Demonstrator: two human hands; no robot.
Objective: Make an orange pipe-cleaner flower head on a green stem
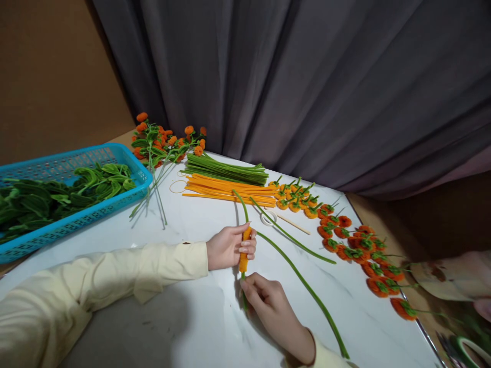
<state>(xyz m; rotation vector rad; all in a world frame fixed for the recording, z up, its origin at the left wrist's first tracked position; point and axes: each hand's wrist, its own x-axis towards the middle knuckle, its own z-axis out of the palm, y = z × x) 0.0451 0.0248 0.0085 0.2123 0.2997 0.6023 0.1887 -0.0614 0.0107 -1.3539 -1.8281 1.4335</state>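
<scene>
left hand [230, 246] clasps orange coil [243, 263], right hand [271, 302] pinches green stem [244, 209] — white ring [263, 220], orange strips [230, 187] lie ahead.

The left hand [227, 248] grips a fuzzy yellow-orange tube [244, 260]; a slim green fuzzy stem [243, 204] shows above and below it, pinched underneath by the right hand [274, 309]. On the white marbled desk [207, 317], a blue perforated plastic basket [92, 214] holds green leaves [38, 199].

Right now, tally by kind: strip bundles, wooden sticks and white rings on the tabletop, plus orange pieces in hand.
Green strip bundle: 1
Orange strip bundle: 1
Wooden stick: 1
White ring: 1
Orange piece in the left hand: 1
Total: 5
</scene>
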